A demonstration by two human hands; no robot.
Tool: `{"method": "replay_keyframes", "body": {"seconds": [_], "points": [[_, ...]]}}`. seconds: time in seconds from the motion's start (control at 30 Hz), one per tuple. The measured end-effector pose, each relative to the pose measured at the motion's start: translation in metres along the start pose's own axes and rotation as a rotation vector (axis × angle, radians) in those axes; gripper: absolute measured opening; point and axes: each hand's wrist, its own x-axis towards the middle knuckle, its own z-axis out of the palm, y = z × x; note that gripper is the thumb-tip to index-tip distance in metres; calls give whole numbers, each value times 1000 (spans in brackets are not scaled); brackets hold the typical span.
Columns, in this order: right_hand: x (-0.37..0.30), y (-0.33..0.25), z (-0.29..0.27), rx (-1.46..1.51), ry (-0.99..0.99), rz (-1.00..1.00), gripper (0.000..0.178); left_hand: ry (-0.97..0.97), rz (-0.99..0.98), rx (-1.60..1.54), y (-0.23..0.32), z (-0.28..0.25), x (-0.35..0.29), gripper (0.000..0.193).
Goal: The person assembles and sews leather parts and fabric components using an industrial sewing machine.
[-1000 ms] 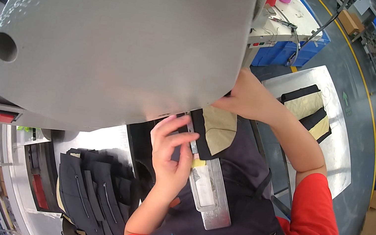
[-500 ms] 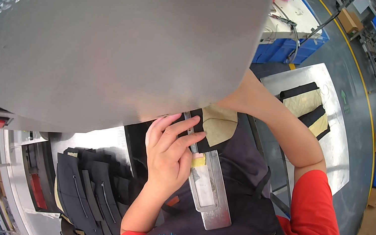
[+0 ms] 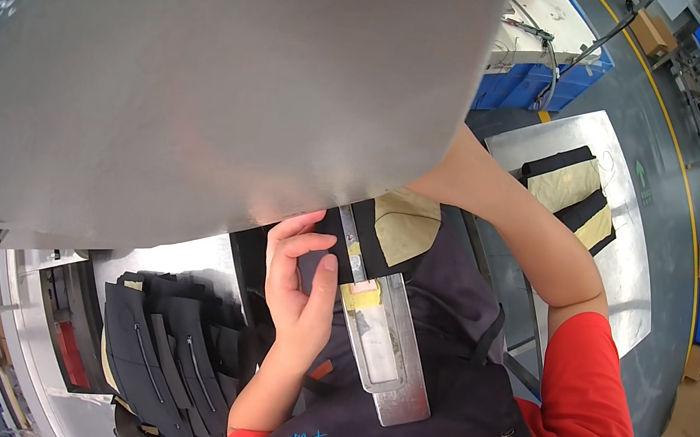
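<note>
My left hand [image 3: 298,284] is at the lower edge of a large grey machine housing [image 3: 233,86], with its fingers apart and the thumb raised. It is beside a black fabric piece with a beige panel [image 3: 404,228]. A narrow metal strip [image 3: 353,243] runs over the black part to a metal guide plate [image 3: 379,345], which has a yellow patch at its upper end. My right forearm [image 3: 504,194] reaches in from the right. The housing hides my right hand and its fingers.
Black pieces with zippers [image 3: 167,355] are piled at the lower left. On a metal side table [image 3: 627,295] at right are black and beige fabric pieces [image 3: 569,196]. Behind is a white worktop [image 3: 562,22] with cables and a blue crate [image 3: 523,85].
My left hand has shifted left off the metal strip, uncovering it and some black fabric, and its thumb has lifted. My right forearm has hardly moved.
</note>
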Motion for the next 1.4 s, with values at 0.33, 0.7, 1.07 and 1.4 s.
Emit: {"method": "replay_keyframes", "body": {"seconds": [0.33,0.7,1.07,1.4], "points": [[-2,2,2,-8,10,11,35,-267,386,674,25,-2,21,28],[-4,-1,1,49,1,50,34,-309,337,742,31,-2,26,19],[-5,-4,4,51,80,28,32,-278,335,829,33,0,24,19],[-27,-15,-3,11,135,-237,10,-262,329,778,28,0,22,18]]}}
